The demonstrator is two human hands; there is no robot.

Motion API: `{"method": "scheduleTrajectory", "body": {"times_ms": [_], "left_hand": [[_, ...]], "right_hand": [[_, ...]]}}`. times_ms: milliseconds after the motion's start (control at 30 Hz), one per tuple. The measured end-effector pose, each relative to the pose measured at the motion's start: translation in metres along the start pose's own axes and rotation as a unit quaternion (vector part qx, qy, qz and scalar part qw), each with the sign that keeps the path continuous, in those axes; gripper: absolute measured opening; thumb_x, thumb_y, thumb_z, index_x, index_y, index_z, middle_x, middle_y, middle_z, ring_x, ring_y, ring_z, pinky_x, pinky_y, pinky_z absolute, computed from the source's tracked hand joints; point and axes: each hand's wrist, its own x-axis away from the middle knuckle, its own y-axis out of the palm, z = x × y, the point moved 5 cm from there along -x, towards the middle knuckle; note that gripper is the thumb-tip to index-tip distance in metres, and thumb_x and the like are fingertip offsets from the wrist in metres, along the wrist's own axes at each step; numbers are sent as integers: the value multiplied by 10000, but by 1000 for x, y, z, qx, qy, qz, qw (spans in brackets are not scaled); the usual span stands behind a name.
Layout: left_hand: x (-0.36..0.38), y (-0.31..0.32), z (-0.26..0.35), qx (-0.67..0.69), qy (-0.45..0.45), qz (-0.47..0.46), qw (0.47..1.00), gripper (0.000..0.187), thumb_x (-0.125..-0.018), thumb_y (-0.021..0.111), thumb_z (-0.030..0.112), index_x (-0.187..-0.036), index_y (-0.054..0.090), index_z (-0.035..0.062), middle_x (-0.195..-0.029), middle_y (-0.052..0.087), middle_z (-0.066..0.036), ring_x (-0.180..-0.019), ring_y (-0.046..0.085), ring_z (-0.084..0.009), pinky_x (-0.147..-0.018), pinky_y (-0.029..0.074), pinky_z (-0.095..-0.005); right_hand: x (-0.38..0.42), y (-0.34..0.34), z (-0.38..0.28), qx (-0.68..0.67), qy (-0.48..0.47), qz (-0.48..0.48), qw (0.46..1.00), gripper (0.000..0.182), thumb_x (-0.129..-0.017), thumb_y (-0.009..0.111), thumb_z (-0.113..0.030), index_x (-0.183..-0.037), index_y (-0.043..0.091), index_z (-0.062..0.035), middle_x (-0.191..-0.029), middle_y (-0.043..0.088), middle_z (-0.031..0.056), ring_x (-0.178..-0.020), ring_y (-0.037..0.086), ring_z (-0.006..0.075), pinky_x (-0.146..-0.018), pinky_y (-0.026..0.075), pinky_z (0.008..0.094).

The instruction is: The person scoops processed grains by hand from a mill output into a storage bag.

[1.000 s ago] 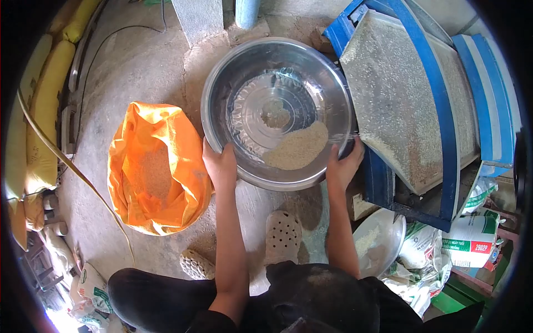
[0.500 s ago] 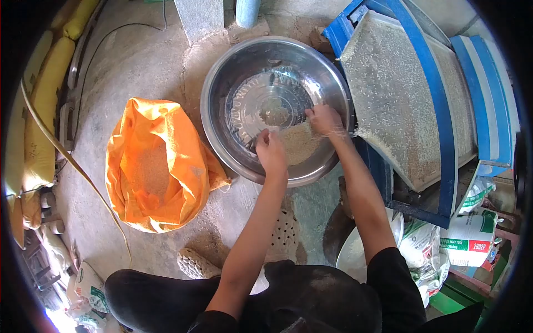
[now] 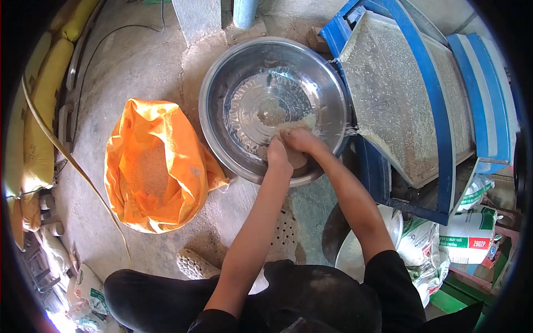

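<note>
The left hand (image 3: 277, 154) dips into the large stainless-steel basin (image 3: 225, 136), fingers curled in at the pale grain (image 3: 297, 160) — whether they pinch any, I cannot tell. The right hand (image 3: 297, 139) meets it there, cupped with fingers bent, also at the grain, which lies in the basin's near part. The basin sits on the concrete floor (image 3: 139, 66) — between an open orange sack (image 3: 191, 183) and a blue-framed sieve tray (image 3: 388, 100).

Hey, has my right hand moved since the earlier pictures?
Yes. Against the blue frame, your right hand has moved left, off the right rim of the basin and in to the grain, beside your left hand.
</note>
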Motion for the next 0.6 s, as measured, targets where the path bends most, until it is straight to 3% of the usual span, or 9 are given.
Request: {"method": "scheduleTrajectory", "body": {"times_ms": [167,233,267,333,367,433,500,567,600], "left_hand": [[10,7,1,29,-1,-43,999,336,-929,417,303,-1115,555,60,-1093,600,-121,-953,607,-281,-832,502,-435],[10,10,3,31,14,-60,998,339,-926,421,302,-1124,553,62,-1101,599,-127,-961,607,-279,-834,501,-436],[6,9,4,47,28,-52,997,334,-922,438,302,-1119,553,58,-1088,598,-125,-953,607,-275,-829,501,-435],[6,10,7,64,41,-45,996,329,-918,455,301,-1114,554,55,-1076,597,-124,-945,608,-270,-825,501,-435],[16,13,15,73,74,-36,994,325,-913,478,302,-1101,556,48,-1059,600,-117,-934,610,-262,-818,502,-423],[30,16,30,84,109,-26,990,323,-908,501,303,-1087,559,41,-1042,604,-109,-922,611,-254,-811,503,-411],[45,22,54,98,196,-79,972,327,-917,533,292,-1049,607,3,-1001,616,-104,-908,608,-207,-771,506,-343],[73,24,82,92,222,-88,967,310,-925,527,288,-1020,617,7,-971,621,-91,-892,608,-192,-766,505,-333],[89,23,98,84,245,-96,961,298,-933,522,284,-990,627,11,-942,626,-78,-875,608,-178,-761,503,-322]], "right_hand": [[15,0,-1,-126,-31,-11,991,460,-944,334,-314,-1039,603,47,-1032,609,295,-921,609,441,-867,455,487],[9,12,14,-318,72,20,945,449,-966,376,-351,-1148,580,5,-976,656,198,-877,651,325,-706,511,406],[7,18,18,-318,72,21,945,449,-966,376,-351,-1148,580,5,-976,656,198,-877,651,325,-706,511,406],[24,-11,-3,-425,73,188,883,497,-950,367,-354,-952,618,75,-948,626,298,-854,607,467,-752,462,494],[33,-26,-19,-424,73,188,883,497,-950,367,-354,-952,618,75,-948,626,298,-854,607,467,-752,462,494],[55,-61,-50,-324,183,236,898,514,-948,413,-395,-896,634,66,-805,639,267,-784,621,455,-692,470,469],[65,-78,-83,-361,158,277,876,521,-954,411,-403,-871,649,53,-761,632,262,-753,626,443,-682,477,456],[69,-94,-113,-398,131,316,851,531,-961,409,-411,-845,663,40,-718,626,257,-722,630,430,-672,485,444],[70,-104,-132,-419,71,344,837,547,-963,430,-428,-815,662,45,-664,617,227,-646,636,346,-618,475,408]]}}
